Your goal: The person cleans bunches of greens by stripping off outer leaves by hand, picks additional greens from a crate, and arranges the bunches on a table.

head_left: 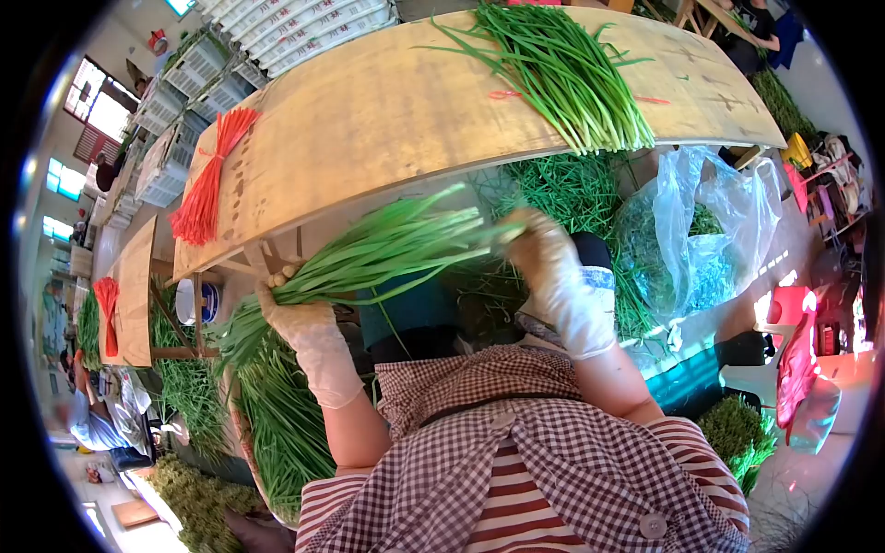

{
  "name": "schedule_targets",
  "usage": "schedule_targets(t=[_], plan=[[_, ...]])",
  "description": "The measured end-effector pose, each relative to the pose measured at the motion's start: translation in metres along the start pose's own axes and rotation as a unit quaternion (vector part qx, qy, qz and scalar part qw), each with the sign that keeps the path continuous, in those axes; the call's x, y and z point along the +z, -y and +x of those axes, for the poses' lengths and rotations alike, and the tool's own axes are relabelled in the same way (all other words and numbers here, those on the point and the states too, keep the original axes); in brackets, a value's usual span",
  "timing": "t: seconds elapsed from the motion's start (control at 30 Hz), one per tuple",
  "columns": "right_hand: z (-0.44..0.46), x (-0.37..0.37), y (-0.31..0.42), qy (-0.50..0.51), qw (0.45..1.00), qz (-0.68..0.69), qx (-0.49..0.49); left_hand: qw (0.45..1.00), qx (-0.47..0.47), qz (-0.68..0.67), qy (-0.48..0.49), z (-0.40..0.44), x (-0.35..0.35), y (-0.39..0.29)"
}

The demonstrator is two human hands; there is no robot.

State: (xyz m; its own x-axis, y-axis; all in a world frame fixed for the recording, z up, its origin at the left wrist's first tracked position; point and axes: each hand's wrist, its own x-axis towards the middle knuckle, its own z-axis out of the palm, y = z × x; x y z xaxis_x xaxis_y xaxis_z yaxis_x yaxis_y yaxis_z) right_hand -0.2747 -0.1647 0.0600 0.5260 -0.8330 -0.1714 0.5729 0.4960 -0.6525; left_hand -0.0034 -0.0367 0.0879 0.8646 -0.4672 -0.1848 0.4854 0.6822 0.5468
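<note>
My left hand (304, 327), in a pale glove, is closed around a loose bunch of garlic chives (369, 249). The leafy tips hang down past the wrist, while the pale stem ends point right. Close to those stem ends is my right hand (553, 281), also gloved. Its fingers are smeared by motion, so whether they grip any stems cannot be made out. Below my left forearm more garlic chives (281, 424) are heaped in a container. A large bundle of chives (572, 78) lies on the wooden table (387, 101) ahead, over a red tie.
Red ties (218, 175) lie bunched at the table's left end. Under its front edge are loose green leaves (572, 194) and a clear plastic bag (705, 230). White crates (295, 28) are stacked behind. Another person (761, 28) sits at the far right.
</note>
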Motion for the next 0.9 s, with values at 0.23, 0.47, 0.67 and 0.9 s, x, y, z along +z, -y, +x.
schedule_targets(t=[0.23, 0.47, 0.67, 0.9], plan=[[-0.002, -0.006, 0.030, -0.004, 0.870, -0.455, -0.190, 0.999, -0.036, 0.029, -0.004, 0.010, -0.012, -0.006], [0.000, 0.028, 0.008, 0.143, 0.619, -0.674, -0.376, 0.996, -0.085, 0.003, -0.031, 0.014, -0.012, 0.010], [0.003, -0.009, 0.013, 0.014, 0.676, -0.648, -0.352, 0.995, -0.095, 0.003, -0.008, 0.011, -0.010, -0.006], [0.000, -0.029, 0.034, -0.112, 0.901, -0.405, -0.111, 0.998, -0.034, 0.029, 0.034, 0.010, -0.011, -0.021]])
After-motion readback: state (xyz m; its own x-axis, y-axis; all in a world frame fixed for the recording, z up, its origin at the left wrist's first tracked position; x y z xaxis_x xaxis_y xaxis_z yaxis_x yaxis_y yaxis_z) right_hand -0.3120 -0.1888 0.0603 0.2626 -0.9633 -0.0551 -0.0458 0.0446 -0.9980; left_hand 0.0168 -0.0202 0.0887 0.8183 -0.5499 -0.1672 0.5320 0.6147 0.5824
